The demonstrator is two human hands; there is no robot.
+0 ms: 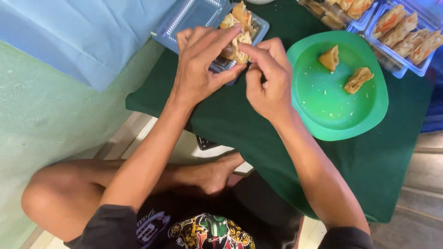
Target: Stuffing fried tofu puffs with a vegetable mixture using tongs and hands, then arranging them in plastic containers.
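This golden, folded fried pastry piece [238,45] feels light and brittle to me, probably greasy, so I judge the firmer folded edge the safest grip. It's crinkled, pale-brown, held just above the clear plastic tray [184,20]. My left hand [200,64] fingers are clamped on its top, my right hand [267,78] pinches its side. Beside us sits the round green plastic plate [339,120] with two pieces.

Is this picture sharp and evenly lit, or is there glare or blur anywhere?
Head view: soft, even light, no hard shadows; faint sheen on the round green plastic plate and clear plastic tray; both hands, left and right, fairly crisp around the folded pastry piece; frame edges slightly soft.
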